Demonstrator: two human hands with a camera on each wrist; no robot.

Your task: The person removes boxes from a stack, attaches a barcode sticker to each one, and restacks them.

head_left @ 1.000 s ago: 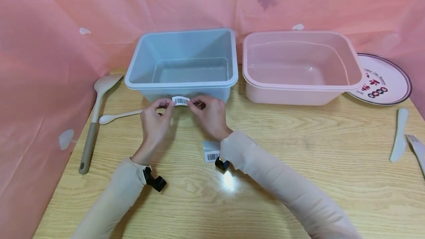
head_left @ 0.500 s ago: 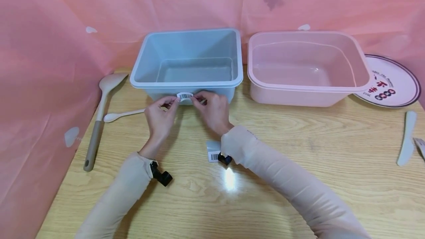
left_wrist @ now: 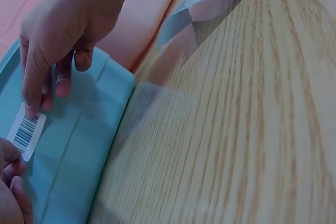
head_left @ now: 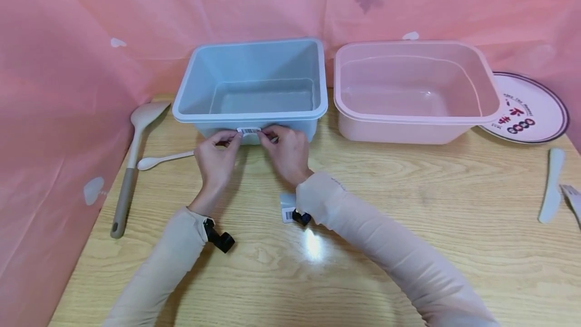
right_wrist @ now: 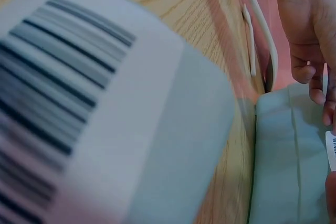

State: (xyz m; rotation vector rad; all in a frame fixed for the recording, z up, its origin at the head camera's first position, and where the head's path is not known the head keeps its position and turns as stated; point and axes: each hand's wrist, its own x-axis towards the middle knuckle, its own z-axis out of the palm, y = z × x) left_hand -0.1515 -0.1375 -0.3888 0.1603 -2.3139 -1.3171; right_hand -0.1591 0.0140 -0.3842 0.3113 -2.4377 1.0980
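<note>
We pinch the label [head_left: 248, 130] with both hands [head_left: 217, 158] [head_left: 284, 150], pressed half-stuck onto the blue tub's [head_left: 204, 115] near wall

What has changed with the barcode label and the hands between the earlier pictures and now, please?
The barcode label, held a little off the blue tub a second ago, has moved forward and up onto the tub's front wall just under the rim. The left hand and right hand went forward with it and stay at its two ends. The pink tub, spoons, plate and the label strip on the table lie as before.
</note>
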